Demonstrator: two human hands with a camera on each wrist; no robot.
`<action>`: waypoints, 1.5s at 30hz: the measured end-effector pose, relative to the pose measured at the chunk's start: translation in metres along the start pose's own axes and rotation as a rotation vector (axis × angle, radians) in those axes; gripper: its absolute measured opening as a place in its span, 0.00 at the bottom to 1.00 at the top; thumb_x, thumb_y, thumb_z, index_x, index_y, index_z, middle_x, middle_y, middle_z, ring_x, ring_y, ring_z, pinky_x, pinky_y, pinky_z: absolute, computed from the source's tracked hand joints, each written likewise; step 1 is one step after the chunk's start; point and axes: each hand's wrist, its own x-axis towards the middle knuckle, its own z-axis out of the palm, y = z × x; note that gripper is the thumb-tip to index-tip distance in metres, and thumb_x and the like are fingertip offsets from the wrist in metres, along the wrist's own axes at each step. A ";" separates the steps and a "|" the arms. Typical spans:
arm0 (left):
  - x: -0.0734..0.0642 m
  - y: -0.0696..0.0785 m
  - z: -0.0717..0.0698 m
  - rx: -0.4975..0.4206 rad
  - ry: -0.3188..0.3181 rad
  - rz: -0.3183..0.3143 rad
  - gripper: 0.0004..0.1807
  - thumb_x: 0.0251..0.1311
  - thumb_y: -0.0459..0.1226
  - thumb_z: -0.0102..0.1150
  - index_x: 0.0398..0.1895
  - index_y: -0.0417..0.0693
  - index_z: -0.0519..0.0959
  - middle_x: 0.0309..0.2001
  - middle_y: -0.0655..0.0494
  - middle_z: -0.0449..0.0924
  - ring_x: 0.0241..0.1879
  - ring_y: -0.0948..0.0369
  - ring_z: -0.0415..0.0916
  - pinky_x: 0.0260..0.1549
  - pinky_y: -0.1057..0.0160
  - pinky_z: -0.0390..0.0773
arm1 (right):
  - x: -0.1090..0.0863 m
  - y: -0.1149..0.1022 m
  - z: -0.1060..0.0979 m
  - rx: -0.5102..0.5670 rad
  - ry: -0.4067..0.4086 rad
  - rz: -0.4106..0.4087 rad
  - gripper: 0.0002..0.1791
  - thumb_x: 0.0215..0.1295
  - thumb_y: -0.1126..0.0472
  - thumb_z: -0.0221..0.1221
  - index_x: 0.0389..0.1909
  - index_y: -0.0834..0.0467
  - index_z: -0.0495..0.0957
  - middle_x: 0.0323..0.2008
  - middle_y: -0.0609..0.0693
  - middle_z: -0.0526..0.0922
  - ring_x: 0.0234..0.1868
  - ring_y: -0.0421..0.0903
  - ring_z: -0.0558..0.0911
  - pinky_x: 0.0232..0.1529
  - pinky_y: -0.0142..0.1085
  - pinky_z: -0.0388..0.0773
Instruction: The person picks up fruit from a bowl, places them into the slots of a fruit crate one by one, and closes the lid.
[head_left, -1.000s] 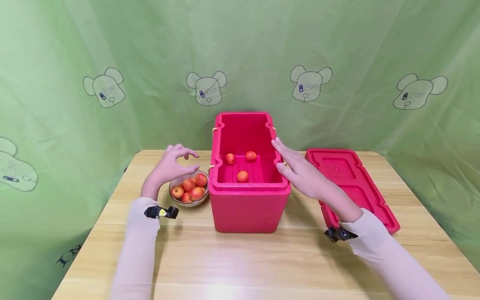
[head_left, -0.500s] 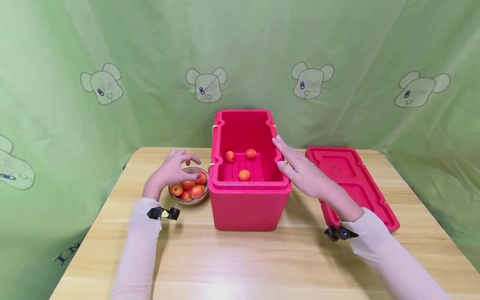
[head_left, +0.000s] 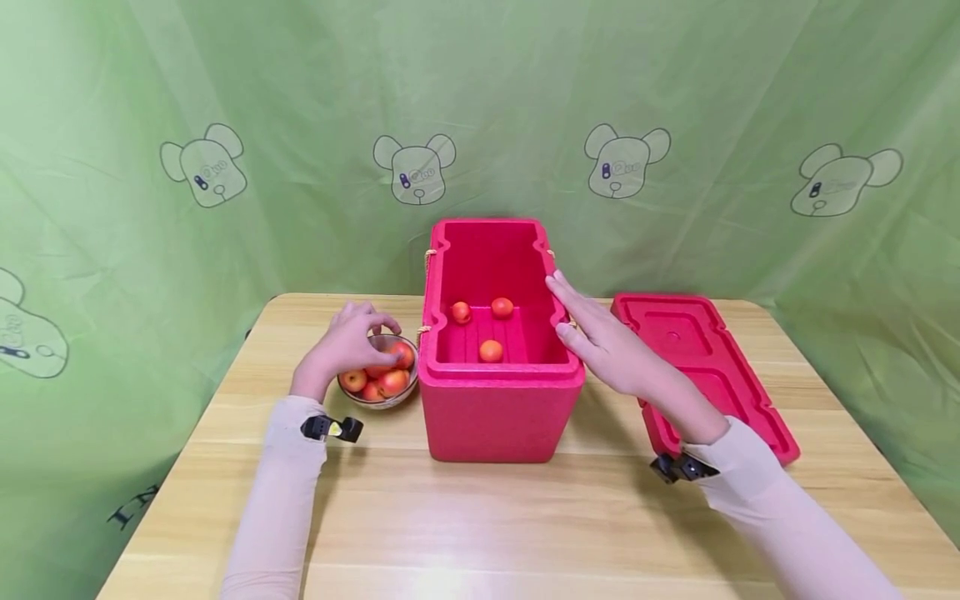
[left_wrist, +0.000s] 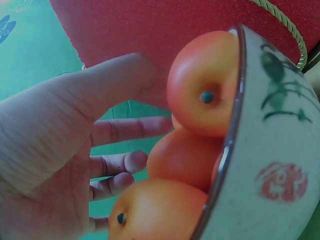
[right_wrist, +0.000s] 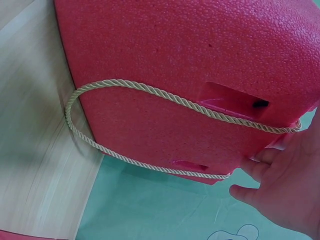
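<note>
In the head view my left hand (head_left: 347,340) reaches over a bowl (head_left: 384,405) of red-orange apples (head_left: 393,383). Its thumb and index finger curve apart in a C beside the apple (head_left: 405,353) on the bowl's right. The left wrist view has the fingers (left_wrist: 131,129) spread behind that apple (left_wrist: 197,80), thumb tip hidden by it. My right hand (head_left: 609,348) lies with extended fingers along the right rim of a deep red box (head_left: 498,421). Three similar fruits (head_left: 491,351) lie on the box floor.
A red lid (head_left: 705,358) lies on the wooden table (head_left: 360,517), right of the box. Yellow cord (right_wrist: 125,85) hangs in a loop from the box's side. A green cloth (head_left: 510,100) with bear-head drawings surrounds the table.
My left hand has come down and slightly right, from above the bowl to among the apples. The right hand keeps its place on the box rim.
</note>
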 end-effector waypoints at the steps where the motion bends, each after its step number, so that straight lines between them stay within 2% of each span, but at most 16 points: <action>1: 0.000 0.001 0.000 0.005 -0.003 -0.009 0.22 0.50 0.48 0.75 0.48 0.53 0.85 0.45 0.48 0.75 0.54 0.50 0.61 0.54 0.49 0.60 | 0.000 0.000 0.000 -0.001 0.001 0.000 0.38 0.79 0.51 0.48 0.83 0.42 0.42 0.83 0.48 0.42 0.83 0.54 0.48 0.74 0.62 0.57; 11: 0.001 0.006 0.004 0.073 -0.028 -0.046 0.22 0.49 0.51 0.77 0.44 0.49 0.86 0.43 0.50 0.75 0.49 0.50 0.62 0.51 0.50 0.60 | -0.001 0.000 0.000 0.002 0.002 -0.004 0.38 0.79 0.51 0.49 0.83 0.44 0.43 0.83 0.48 0.43 0.83 0.55 0.49 0.75 0.62 0.56; 19: 0.000 0.009 0.006 0.065 -0.027 -0.063 0.21 0.50 0.50 0.76 0.41 0.45 0.87 0.44 0.50 0.76 0.50 0.51 0.63 0.52 0.50 0.61 | 0.000 0.000 0.000 0.008 0.000 -0.003 0.38 0.79 0.50 0.48 0.83 0.44 0.43 0.83 0.47 0.42 0.83 0.55 0.48 0.75 0.62 0.56; 32: 0.003 0.002 0.009 0.017 -0.003 -0.068 0.21 0.48 0.52 0.77 0.38 0.49 0.86 0.46 0.51 0.76 0.53 0.52 0.63 0.56 0.50 0.63 | 0.000 0.000 0.000 0.007 -0.002 0.004 0.38 0.79 0.52 0.49 0.82 0.42 0.42 0.83 0.47 0.42 0.83 0.55 0.48 0.75 0.62 0.56; 38: 0.002 0.004 0.004 0.001 0.029 -0.060 0.20 0.47 0.51 0.77 0.40 0.51 0.85 0.49 0.51 0.76 0.54 0.51 0.63 0.57 0.47 0.64 | 0.000 0.000 0.000 0.011 0.000 -0.002 0.38 0.78 0.53 0.49 0.83 0.44 0.43 0.83 0.48 0.42 0.83 0.55 0.48 0.75 0.62 0.56; 45: -0.001 0.009 -0.007 0.002 0.053 -0.048 0.18 0.45 0.49 0.77 0.36 0.53 0.84 0.52 0.50 0.77 0.59 0.49 0.63 0.60 0.45 0.63 | 0.001 0.001 0.000 0.006 0.003 -0.006 0.38 0.78 0.53 0.49 0.83 0.44 0.43 0.83 0.48 0.42 0.83 0.55 0.48 0.75 0.62 0.56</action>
